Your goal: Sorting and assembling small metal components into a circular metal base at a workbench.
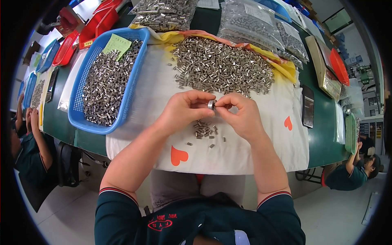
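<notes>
We have a metal ring (pixel 211 104) between our hands: the left hand (pixel 183 107) pinches it; the right hand's (pixel 241 112) fingertips pinch together beside it, on what we can't tell. We seem mid-inspection or fitting; the next move calls for steady alignment. Loose cylinders (pixel 201 130) lie just nearer us, a heap (pixel 224 65) beyond.

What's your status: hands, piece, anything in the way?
Left hand pinching round metal piece. Right hand close beside it, grip unclear. Loose cylinders on cloth, apparently not blocking.
</notes>
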Action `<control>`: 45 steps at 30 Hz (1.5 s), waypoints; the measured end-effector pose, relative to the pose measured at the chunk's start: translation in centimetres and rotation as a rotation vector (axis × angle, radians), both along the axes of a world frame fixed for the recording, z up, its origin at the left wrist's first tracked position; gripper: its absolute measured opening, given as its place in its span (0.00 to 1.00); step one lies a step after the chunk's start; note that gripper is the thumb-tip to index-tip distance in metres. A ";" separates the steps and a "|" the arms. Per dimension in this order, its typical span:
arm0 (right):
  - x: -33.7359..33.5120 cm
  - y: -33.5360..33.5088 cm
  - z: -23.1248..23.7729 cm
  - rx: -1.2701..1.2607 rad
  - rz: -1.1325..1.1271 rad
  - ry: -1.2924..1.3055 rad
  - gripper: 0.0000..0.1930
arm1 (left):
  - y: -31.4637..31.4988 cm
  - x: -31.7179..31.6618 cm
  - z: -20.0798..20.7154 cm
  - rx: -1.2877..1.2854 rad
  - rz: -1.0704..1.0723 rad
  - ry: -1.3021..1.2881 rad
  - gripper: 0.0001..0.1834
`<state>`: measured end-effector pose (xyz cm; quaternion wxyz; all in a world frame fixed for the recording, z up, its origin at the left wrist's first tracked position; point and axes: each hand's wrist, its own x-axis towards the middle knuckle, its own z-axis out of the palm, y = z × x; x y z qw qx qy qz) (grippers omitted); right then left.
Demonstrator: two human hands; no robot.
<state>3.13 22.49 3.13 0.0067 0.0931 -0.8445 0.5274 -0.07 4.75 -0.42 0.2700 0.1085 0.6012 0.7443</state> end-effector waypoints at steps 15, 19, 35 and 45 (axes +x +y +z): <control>0.7 -0.9 -0.7 0.383 -0.050 0.289 0.03 | 0.2 0.4 0.6 -0.275 0.016 0.129 0.19; 0.4 -0.5 -0.2 0.174 -0.023 0.110 0.02 | 0.1 0.3 0.3 -0.176 0.007 0.074 0.19; -0.4 1.6 -0.4 -0.098 0.087 -0.241 0.06 | 0.2 0.2 0.6 -0.069 -0.043 -0.001 0.19; -0.7 1.5 -1.1 -0.380 0.120 -0.416 0.03 | 0.1 0.3 0.6 -0.078 -0.084 -0.027 0.18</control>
